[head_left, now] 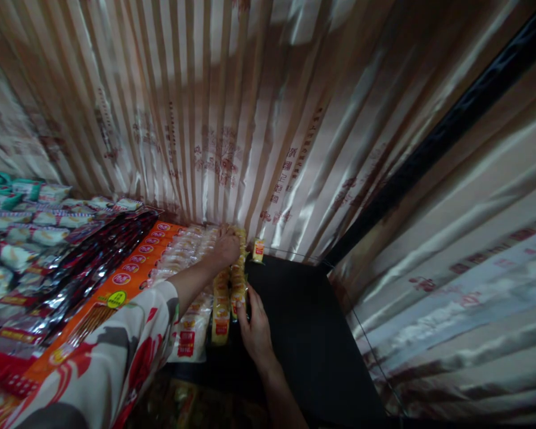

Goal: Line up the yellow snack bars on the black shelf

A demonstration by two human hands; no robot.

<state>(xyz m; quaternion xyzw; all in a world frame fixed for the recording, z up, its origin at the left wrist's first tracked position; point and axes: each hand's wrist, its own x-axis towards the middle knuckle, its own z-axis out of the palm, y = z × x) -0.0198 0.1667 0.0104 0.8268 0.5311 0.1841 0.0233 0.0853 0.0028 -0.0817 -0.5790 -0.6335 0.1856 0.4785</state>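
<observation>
Two rows of small yellow snack packets point(221, 304) run back towards the curtain on a black shelf. My left hand point(227, 249) reaches over to the far end of the right-hand row. Its fingers are curled in on the packets there, partly hidden by the hand itself. At the near end of the same row point(237, 280), my right hand point(255, 330) has its thumb at the front packet and its fingers along the right side. Left of these rows stand clear-wrapped packets point(192, 333) with a red label, partly covered by my left forearm.
One small yellow packet point(258, 250) stands apart at the back. Black shelf surface point(304, 328) extends to the right. An orange packet row point(134, 262), dark shiny packs point(89, 256) and white bags point(40, 232) lie left. Printed curtain sheeting point(214, 149) and a dark post point(429, 137) enclose the shelf.
</observation>
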